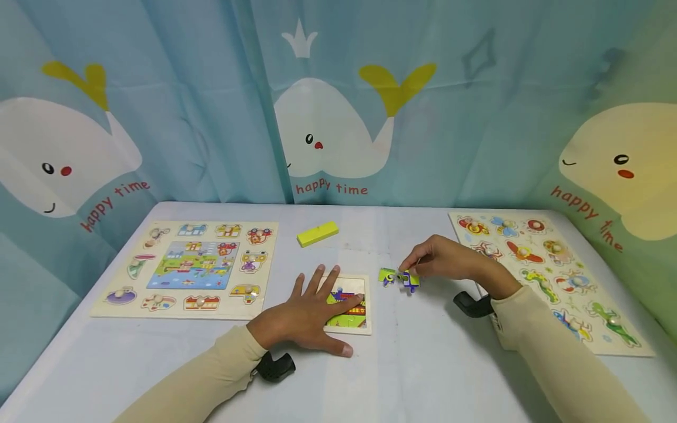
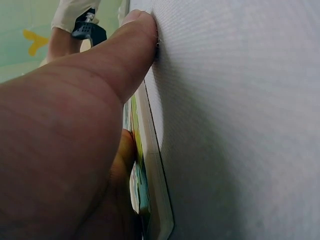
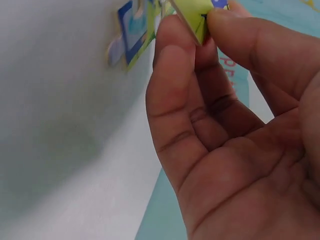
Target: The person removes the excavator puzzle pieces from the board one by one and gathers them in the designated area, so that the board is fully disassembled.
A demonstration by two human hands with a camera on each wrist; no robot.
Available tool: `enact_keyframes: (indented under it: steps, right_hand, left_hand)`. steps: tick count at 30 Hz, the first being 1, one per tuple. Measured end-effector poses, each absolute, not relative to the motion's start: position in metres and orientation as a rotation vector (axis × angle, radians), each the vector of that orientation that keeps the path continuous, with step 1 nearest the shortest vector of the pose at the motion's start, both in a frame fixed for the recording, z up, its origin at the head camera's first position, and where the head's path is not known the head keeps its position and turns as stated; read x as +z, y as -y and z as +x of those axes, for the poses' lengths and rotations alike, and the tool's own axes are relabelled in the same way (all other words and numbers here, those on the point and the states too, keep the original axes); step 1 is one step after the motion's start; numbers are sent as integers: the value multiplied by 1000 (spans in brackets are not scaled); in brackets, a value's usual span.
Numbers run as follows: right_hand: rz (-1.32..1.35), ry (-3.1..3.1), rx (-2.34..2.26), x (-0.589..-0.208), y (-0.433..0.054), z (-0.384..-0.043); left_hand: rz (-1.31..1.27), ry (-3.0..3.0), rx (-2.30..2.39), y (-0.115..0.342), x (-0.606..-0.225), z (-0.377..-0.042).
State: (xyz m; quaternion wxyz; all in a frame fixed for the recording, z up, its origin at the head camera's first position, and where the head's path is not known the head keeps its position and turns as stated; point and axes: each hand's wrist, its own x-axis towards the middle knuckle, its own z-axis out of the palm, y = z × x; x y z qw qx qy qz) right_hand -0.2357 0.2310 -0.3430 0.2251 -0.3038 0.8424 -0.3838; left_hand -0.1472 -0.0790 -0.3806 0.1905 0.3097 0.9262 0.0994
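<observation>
My left hand point(image 1: 312, 314) lies with its fingers spread over a small framed jigsaw puzzle point(image 1: 368, 329), a green, red and yellow picture showing between the fingers. Its thumb rests beside the frame, on the table. In the left wrist view the frame's pale edge point(image 2: 159, 200) runs along below the hand. My right hand point(image 1: 449, 258) pinches a yellow-green puzzle piece point(image 3: 195, 17) between thumb and fingertips, just above the table. Close by are a purple and green piece point(image 1: 411, 282) and a green piece point(image 1: 387, 275); in the right wrist view a blue-edged piece point(image 3: 132, 32) shows behind the fingers.
A yellow block point(image 1: 317, 233) lies behind the small puzzle. On the left is a knobbed vehicle puzzle board point(image 1: 211, 232); on the right, under the forearm's line, a knobbed insect puzzle board point(image 1: 508, 267). A whale-print curtain point(image 1: 338, 70) hangs behind the table.
</observation>
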Motion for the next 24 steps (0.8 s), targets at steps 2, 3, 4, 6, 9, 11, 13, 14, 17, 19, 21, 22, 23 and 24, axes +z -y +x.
enact_keyframes:
  steps: [2, 3, 4, 6, 9, 11, 13, 14, 17, 19, 21, 22, 23, 24]
  right_hand:
    - [-821, -2336, -1054, -343, -237, -235]
    - [-814, -2346, -1050, -343, -240, -235]
    - [-812, -2351, -1049, -343, -243, -235]
    - [-800, -2358, -1045, -342, -248, -234]
    - [-767, -2361, -1032, -341, -256, -233]
    - [-737, -2370, -1012, -340, -260, -232]
    - [-722, -2380, -994, -340, -264, -232]
    - [-719, -2390, -982, -340, -266, -232]
    - [-703, -2413, -964, -340, -269, -231]
    - [-692, -2415, -962, -341, -271, -231]
    - [-683, -2413, -965, -342, -272, -231]
    - [-687, -2412, -963, -342, -272, -231]
    - [-693, -2415, -956, -343, -272, -232]
    - [-695, -2419, -950, -344, -273, -232]
  left_hand:
    - [873, -2605, 278, 79, -380, -147]
    - [874, -2606, 277, 78, -380, -147]
    - [876, -2606, 276, 78, -380, -147]
    - [875, -2605, 282, 78, -380, -147]
    - [869, -2601, 281, 79, -379, -146]
    - [867, -2599, 280, 79, -380, -146]
    - [867, -2599, 279, 79, -380, -145]
    - [869, -2601, 279, 79, -380, -145]
    - [870, -2607, 277, 79, -380, -146]
    - [868, -2609, 274, 79, -380, -146]
    - [867, -2611, 273, 79, -381, -146]
    - [866, -2610, 273, 79, -381, -146]
    - [866, -2612, 269, 78, -380, -146]
    - [868, -2613, 267, 78, -380, -146]
